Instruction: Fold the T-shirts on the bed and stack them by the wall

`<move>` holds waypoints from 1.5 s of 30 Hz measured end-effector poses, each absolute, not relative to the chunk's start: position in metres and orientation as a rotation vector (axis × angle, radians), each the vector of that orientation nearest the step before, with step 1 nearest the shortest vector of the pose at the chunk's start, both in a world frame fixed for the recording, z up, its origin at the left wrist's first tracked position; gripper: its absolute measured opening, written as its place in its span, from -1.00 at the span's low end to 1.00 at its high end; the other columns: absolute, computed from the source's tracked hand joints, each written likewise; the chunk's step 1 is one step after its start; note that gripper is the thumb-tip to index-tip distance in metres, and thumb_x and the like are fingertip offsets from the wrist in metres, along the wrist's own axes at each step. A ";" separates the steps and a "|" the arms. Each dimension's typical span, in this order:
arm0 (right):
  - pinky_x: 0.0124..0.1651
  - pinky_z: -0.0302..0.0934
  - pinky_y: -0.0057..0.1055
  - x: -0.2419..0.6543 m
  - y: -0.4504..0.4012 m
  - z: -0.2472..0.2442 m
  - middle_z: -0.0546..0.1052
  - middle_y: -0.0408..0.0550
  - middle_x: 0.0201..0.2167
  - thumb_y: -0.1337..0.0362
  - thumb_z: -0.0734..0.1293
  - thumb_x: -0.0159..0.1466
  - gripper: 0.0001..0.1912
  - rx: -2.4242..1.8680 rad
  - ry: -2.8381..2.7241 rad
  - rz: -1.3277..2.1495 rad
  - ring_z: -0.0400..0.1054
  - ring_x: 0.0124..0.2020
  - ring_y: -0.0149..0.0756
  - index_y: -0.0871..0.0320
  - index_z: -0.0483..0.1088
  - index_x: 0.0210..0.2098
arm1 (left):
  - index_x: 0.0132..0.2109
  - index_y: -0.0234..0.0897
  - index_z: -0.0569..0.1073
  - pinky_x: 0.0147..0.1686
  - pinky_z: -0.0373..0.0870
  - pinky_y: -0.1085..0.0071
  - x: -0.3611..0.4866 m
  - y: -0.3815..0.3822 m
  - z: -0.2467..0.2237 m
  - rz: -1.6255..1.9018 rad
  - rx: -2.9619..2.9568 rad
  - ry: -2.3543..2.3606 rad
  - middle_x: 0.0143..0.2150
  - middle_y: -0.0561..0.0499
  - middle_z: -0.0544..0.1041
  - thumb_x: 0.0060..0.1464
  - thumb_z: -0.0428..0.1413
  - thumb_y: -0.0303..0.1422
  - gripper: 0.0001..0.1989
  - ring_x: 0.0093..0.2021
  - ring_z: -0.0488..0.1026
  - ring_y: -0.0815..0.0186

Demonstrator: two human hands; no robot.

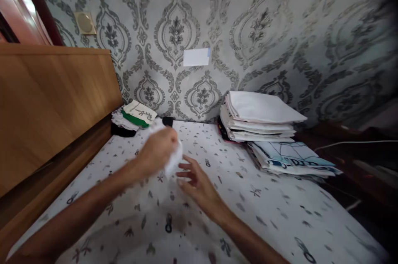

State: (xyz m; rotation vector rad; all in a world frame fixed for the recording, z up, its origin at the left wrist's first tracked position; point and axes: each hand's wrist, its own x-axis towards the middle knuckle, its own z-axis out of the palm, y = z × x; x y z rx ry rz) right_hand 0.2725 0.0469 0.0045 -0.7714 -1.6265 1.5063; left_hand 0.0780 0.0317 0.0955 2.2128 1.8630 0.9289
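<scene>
My left hand (158, 150) is closed around a small white cloth (174, 159), blurred by motion, above the middle of the patterned sheet. Part of the cloth hangs below and to the right of the fist. Just right of it, my right hand (196, 181) has its fingers apart and curved toward the cloth, with nothing visible in them. Past my left hand, at the back left, lies a small stack of folded clothes (139, 112), with a cream piece over a green one. A small black item (168, 121) lies near the wall.
White folded fabrics (261, 108) are stacked at the back right, beside a lower pile with a blue print (292, 156). A wooden panel (56, 102) borders the left side. The patterned wall (214, 19) stands behind.
</scene>
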 end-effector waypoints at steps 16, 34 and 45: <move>-0.31 0.26 -0.44 0.307 -0.005 -0.026 0.57 -0.07 -0.38 0.46 0.46 -0.16 -0.63 -0.882 -0.770 2.042 0.41 -0.36 -0.30 0.18 0.49 -0.30 | -0.18 -0.19 0.37 -0.26 0.33 0.40 0.074 -0.041 -0.001 0.947 1.757 1.562 -0.17 -0.01 0.46 0.17 0.02 -0.24 -0.85 -0.12 0.43 0.24; -0.19 0.25 -0.31 0.341 -0.035 -0.038 0.55 -0.04 -0.35 -0.20 0.38 0.16 -0.49 -0.940 -1.366 1.841 0.39 -0.28 -0.20 0.16 0.52 -0.31 | 0.01 -0.24 0.51 -0.13 0.41 0.29 0.142 -0.039 0.006 0.845 1.468 1.115 -0.14 -0.09 0.57 0.09 0.16 -0.08 -0.57 -0.11 0.47 0.14; -0.44 0.10 -0.44 0.355 -0.038 -0.032 0.48 -0.18 -0.53 0.01 0.48 0.08 -0.67 -1.064 -1.068 1.576 0.27 -0.52 -0.38 0.13 0.48 -0.33 | -0.26 -0.22 0.63 -0.16 0.47 0.17 0.116 -0.056 0.030 1.027 1.309 1.263 -0.31 -0.04 0.63 -0.14 0.18 -0.16 -0.69 -0.19 0.52 0.08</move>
